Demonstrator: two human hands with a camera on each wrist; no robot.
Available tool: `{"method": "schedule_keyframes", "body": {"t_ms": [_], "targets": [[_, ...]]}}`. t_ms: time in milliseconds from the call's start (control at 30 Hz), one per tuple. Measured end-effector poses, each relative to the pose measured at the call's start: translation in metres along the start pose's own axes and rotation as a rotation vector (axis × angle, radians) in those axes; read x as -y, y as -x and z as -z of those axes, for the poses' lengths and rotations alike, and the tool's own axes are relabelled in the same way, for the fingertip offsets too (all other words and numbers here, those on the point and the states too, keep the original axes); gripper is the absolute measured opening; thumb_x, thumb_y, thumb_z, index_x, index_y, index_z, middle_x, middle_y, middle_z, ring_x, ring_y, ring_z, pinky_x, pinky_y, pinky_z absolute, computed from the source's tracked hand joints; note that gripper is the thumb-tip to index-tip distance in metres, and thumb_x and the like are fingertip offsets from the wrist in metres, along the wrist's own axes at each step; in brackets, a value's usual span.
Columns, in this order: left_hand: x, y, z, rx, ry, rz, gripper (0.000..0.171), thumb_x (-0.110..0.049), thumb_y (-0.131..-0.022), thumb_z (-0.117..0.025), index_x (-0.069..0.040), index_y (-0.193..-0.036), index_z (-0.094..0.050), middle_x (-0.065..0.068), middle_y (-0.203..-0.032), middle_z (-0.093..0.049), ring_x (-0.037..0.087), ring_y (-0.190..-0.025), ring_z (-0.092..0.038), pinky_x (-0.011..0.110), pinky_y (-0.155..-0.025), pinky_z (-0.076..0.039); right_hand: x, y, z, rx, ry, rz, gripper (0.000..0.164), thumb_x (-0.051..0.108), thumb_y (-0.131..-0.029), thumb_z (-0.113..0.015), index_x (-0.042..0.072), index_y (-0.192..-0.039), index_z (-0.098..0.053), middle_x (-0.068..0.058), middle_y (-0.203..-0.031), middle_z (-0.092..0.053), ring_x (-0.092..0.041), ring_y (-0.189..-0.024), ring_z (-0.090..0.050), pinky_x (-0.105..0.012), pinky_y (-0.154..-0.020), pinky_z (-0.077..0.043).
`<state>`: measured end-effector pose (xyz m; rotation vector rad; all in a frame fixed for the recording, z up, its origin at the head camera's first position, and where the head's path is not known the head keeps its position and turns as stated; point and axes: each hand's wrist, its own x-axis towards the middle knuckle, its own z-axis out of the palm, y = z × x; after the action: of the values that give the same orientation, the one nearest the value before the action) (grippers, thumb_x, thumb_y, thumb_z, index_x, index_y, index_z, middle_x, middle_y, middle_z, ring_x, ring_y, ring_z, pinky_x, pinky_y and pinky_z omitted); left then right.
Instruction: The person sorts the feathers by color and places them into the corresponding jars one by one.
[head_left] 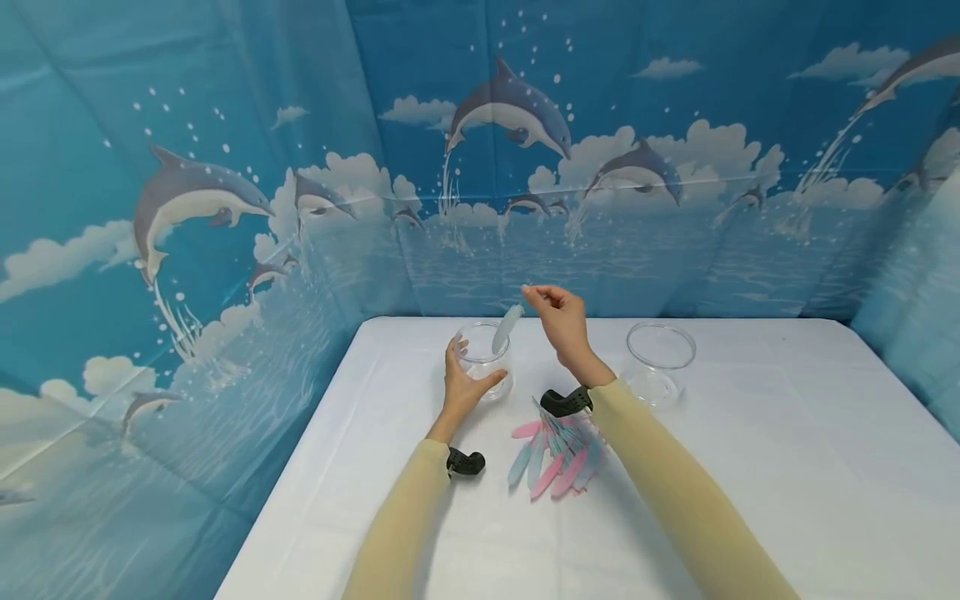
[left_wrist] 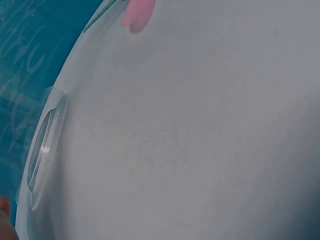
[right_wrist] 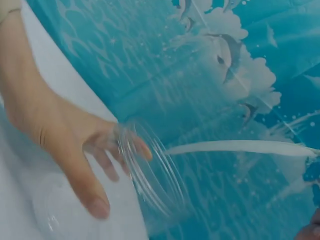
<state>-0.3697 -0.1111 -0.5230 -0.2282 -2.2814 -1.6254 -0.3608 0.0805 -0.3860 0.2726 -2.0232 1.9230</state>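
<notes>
My left hand [head_left: 463, 390] grips a clear round jar [head_left: 482, 361] near the back edge of the table, thumb on the near side and fingers around the far left. My right hand [head_left: 564, 323], raised to the right of the jar, pinches the thin quill end of a light blue feather [head_left: 507, 328]. That feather slants down to the left, its broad end overlapping the jar's mouth in the head view. From the right wrist, the feather [right_wrist: 245, 146] reaches toward the jar rim [right_wrist: 155, 175], with the left hand [right_wrist: 65, 135] beside it.
A pile of pink and light blue feathers [head_left: 547, 468] lies under the right wrist, quills pointing away. Another clear round jar [head_left: 652, 388] stands to the right. The white-covered table [head_left: 795, 450] meets a dolphin-print curtain [head_left: 480, 242] at the back.
</notes>
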Motion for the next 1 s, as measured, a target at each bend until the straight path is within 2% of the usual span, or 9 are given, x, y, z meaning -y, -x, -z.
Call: {"method": "schedule_keyframes", "body": {"t_ms": [100,233,367,533,700,833,933,1000], "targets": [[0.0,0.003,-0.001,-0.01,-0.011,-0.002,0.108,-0.034,-0.071,-0.085,-0.023,-0.15,-0.013,0.004,-0.145,-0.032,0.024,-0.132,-0.031,0.05,-0.103,-0.028,-0.006,-0.002,-0.018,-0.01,-0.023,0.064,0.036,0.036,-0.089,-0.067,0.003,-0.102,-0.07,-0.003,-0.062,-0.045,-0.012,-0.05,-0.034,-0.029,-0.05,-0.031],[0.0,0.005,-0.003,-0.018,-0.006,-0.013,0.105,-0.027,-0.072,-0.085,-0.023,-0.15,-0.014,0.006,-0.144,-0.034,0.026,-0.13,-0.033,0.051,-0.102,-0.029,-0.019,0.001,-0.035,0.012,0.061,0.104,0.031,0.037,-0.088,-0.068,0.008,-0.099,-0.073,-0.003,-0.058,-0.047,-0.012,-0.046,-0.034,-0.028,-0.044,-0.029],[-0.001,0.005,-0.003,-0.026,-0.013,-0.008,0.105,-0.024,-0.072,-0.085,-0.024,-0.15,-0.014,0.004,-0.144,-0.034,0.023,-0.13,-0.034,0.048,-0.102,-0.03,-0.03,0.007,-0.045,0.033,0.165,0.106,0.028,0.038,-0.088,-0.068,0.012,-0.096,-0.074,-0.002,-0.056,-0.046,-0.014,-0.044,-0.033,-0.028,-0.043,-0.028],[0.0,0.005,-0.002,-0.019,-0.019,0.002,0.105,-0.024,-0.073,-0.084,-0.026,-0.15,-0.012,0.004,-0.145,-0.033,0.024,-0.131,-0.033,0.05,-0.102,-0.03,-0.039,0.012,-0.049,0.066,0.242,0.098,0.027,0.037,-0.089,-0.067,0.012,-0.096,-0.074,-0.002,-0.055,-0.045,-0.016,-0.044,-0.034,-0.028,-0.045,-0.029],[0.0,0.006,0.0,-0.014,-0.022,-0.002,0.104,-0.024,-0.074,-0.084,-0.025,-0.15,-0.013,0.005,-0.145,-0.032,0.025,-0.132,-0.032,0.051,-0.102,-0.029,-0.04,0.015,-0.041,0.08,0.283,0.104,0.032,0.04,-0.088,-0.067,0.011,-0.1,-0.073,-0.003,-0.053,-0.046,-0.016,-0.043,-0.035,-0.029,-0.043,-0.029],[0.0,0.006,0.003,-0.013,-0.023,-0.022,0.105,-0.03,-0.072,-0.084,-0.024,-0.15,-0.014,0.005,-0.144,-0.033,0.025,-0.131,-0.031,0.05,-0.103,-0.029,-0.039,0.016,-0.024,0.07,0.297,0.094,0.038,0.044,-0.088,-0.065,0.009,-0.101,-0.073,-0.002,-0.053,-0.045,-0.013,-0.042,-0.035,-0.03,-0.044,-0.031],[0.001,0.007,0.005,-0.006,-0.024,-0.022,0.107,-0.035,-0.07,-0.085,-0.025,-0.15,-0.014,0.004,-0.144,-0.033,0.025,-0.132,-0.031,0.049,-0.104,-0.028,-0.042,0.017,-0.006,0.111,0.327,0.034,0.043,0.046,-0.089,-0.063,0.007,-0.105,-0.071,-0.008,-0.058,-0.048,-0.02,-0.047,-0.04,-0.033,-0.048,-0.033],[0.001,0.009,0.006,-0.005,-0.026,-0.016,0.107,-0.034,-0.07,-0.085,-0.024,-0.15,-0.014,0.004,-0.144,-0.033,0.026,-0.132,-0.03,0.05,-0.104,-0.027,-0.044,0.019,0.007,0.169,0.373,-0.05,0.047,0.05,-0.089,-0.062,0.007,-0.107,-0.07,-0.008,-0.069,-0.055,-0.023,-0.057,-0.045,-0.033,-0.054,-0.037]]}}
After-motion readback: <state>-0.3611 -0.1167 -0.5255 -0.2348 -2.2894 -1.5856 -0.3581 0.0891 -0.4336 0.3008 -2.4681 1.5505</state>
